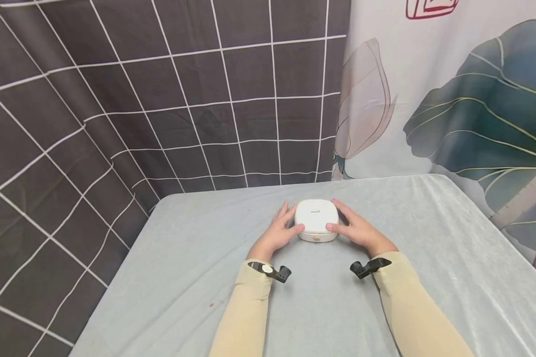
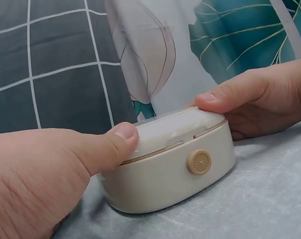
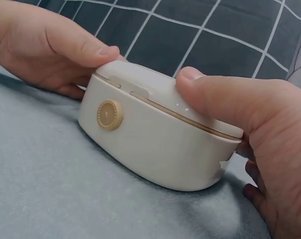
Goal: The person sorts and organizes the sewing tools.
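Observation:
A small white lidded box (image 1: 316,216) with rounded corners sits on the cloth-covered table, faint lettering on its top. On its front is a round gold-coloured knob (image 2: 199,162), and a thin gold line runs along the lid's seam. My left hand (image 1: 276,233) holds the box's left side, thumb on the lid's front edge. From the right side my right hand (image 1: 362,231) grips it likewise, its thumb (image 3: 195,84) pressing the lid. The lid looks closed in both wrist views. Most of the fingers behind the box are hidden.
Light grey-blue cloth (image 1: 183,277) with soft wrinkles covers the table. A dark curtain with a white grid (image 1: 205,79) hangs behind and to the left. A curtain with leaf prints (image 1: 487,109) hangs at the right. Each wrist carries a black camera mount (image 1: 280,273).

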A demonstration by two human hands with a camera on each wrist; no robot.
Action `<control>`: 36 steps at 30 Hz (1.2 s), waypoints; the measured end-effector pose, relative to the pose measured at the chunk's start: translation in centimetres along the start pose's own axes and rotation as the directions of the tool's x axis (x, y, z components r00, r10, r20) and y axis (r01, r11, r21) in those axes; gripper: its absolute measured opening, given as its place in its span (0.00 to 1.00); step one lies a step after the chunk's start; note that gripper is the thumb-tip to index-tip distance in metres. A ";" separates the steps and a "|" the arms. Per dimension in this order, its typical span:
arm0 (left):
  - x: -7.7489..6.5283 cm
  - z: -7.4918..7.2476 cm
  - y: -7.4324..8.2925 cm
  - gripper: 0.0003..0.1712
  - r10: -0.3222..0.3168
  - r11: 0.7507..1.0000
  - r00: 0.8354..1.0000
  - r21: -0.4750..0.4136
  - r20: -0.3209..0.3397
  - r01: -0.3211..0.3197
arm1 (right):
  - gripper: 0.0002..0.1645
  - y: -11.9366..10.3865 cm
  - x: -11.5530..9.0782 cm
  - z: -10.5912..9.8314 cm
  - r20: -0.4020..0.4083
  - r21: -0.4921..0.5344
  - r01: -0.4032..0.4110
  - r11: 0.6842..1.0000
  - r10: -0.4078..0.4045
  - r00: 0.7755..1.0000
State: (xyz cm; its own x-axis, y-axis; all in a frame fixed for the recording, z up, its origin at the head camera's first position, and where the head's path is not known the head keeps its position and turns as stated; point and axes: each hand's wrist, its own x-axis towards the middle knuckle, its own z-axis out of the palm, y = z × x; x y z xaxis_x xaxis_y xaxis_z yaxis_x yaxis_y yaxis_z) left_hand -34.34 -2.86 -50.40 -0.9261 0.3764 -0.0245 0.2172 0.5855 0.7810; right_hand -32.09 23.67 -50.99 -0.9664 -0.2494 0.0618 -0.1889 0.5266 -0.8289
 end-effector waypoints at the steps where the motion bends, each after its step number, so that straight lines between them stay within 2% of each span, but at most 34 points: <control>1: 0.0 0.0 0.0 0.43 0.007 1.000 1.000 0.000 0.004 -0.007 | 0.56 0.1 0.0 0.0 0.003 0.004 -0.002 1.000 0.002 1.000; 6: 0.0 0.0 0.2 0.43 0.044 0.999 0.999 0.015 0.016 -0.045 | 0.56 0.1 -0.3 -0.1 0.000 -0.002 0.000 1.000 0.000 1.000; 13: -0.1 0.3 0.1 0.45 0.047 0.999 0.999 0.015 0.020 -0.048 | 0.55 0.1 -0.6 -0.1 0.000 0.003 -0.002 1.000 0.002 1.000; 20: 0.0 0.3 -1.1 0.44 0.042 0.997 0.997 -0.056 -0.071 -0.046 | 0.53 0.4 -0.1 0.4 -0.019 -0.010 0.054 0.998 -0.055 0.998; 26: 0.1 0.5 -1.8 0.44 0.063 0.994 0.993 -0.087 -0.099 -0.072 | 0.52 0.9 0.0 0.8 -0.024 -0.024 0.080 0.997 -0.081 0.996; 30: 0.2 1.2 -2.0 0.43 0.077 0.992 0.991 -0.091 -0.108 -0.087 | 0.52 1.1 -0.5 0.6 -0.025 -0.028 0.087 0.996 -0.087 0.996; 33: 0.1 1.9 -2.1 0.40 0.085 0.991 0.991 -0.095 -0.108 -0.095 | 0.50 1.7 -1.0 0.6 -0.032 -0.006 0.059 0.998 -0.059 0.998; 36: 0.1 2.4 -1.9 0.38 0.083 0.994 0.987 -0.064 -0.138 -0.093 | 0.48 2.1 -1.2 0.4 -0.044 0.017 0.011 1.000 -0.010 0.999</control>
State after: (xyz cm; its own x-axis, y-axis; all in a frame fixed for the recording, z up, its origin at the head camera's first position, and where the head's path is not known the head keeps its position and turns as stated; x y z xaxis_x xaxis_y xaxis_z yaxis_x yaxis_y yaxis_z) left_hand -34.14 -2.22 -53.34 -0.9386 0.3208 0.1269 0.2819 0.5009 0.8183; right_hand -31.21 24.74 -53.06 -0.9712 -0.2188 0.0943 -0.1963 0.5103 -0.8373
